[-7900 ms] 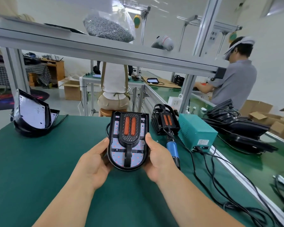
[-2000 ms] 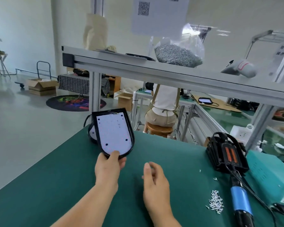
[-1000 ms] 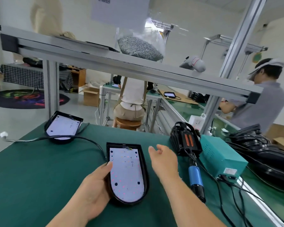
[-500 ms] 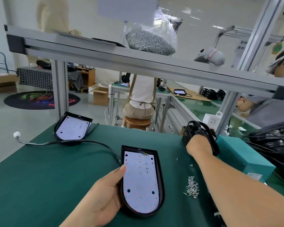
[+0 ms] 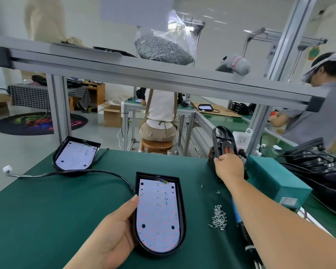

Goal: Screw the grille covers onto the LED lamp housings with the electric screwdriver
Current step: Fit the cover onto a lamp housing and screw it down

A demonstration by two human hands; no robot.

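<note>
A black lamp housing (image 5: 159,214) with a white LED board lies flat on the green bench in front of me. My left hand (image 5: 117,232) grips its left edge. Far right on the bench, my right hand (image 5: 229,167) is closed on a black grille cover (image 5: 222,141) with orange strips, tilted up out of a stack. The electric screwdriver (image 5: 242,230) with a blue body lies under my right forearm, partly hidden. A small heap of screws (image 5: 218,217) lies beside the housing.
A second housing (image 5: 76,155) with its cable (image 5: 66,172) rests at the back left. A teal power box (image 5: 275,184) and a pile of black lamp parts (image 5: 318,167) stand at the right. An aluminium shelf rail (image 5: 144,74) with a screw bag (image 5: 163,49) crosses overhead. Two people work nearby.
My right hand has closed on the top grille cover and tipped it up from the stack. My left hand still holds the housing, which has stayed flat on the bench.
</note>
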